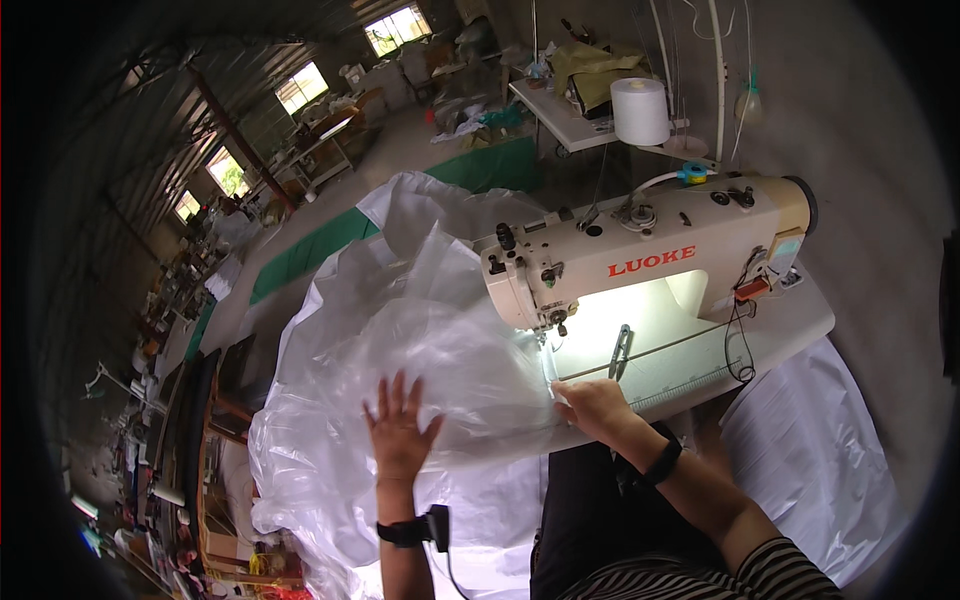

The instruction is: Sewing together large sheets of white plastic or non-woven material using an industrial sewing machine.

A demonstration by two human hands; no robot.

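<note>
A large, shiny white plastic-like sheet (pixel 420 330) lies bunched over the left of the sewing table and hangs down its front. My left hand (pixel 400 440) is open on it, fingers spread and holding nothing. Just in front of the needle of the white sewing machine (pixel 650 240), my right hand (pixel 597 408) pinches the sheet's right edge. That edge runs up under the presser foot (pixel 545 335). Thread snips (pixel 621 350) rest on the machine bed, beyond my right fingers.
A white thread cone (pixel 640 112) stands behind the machine. A thin dark cable (pixel 738 350) loops down at its right end. More white sheeting (pixel 815 450) hangs at the right of the table. Further back are a green strip (pixel 490 165) on the floor and another worktable (pixel 565 115).
</note>
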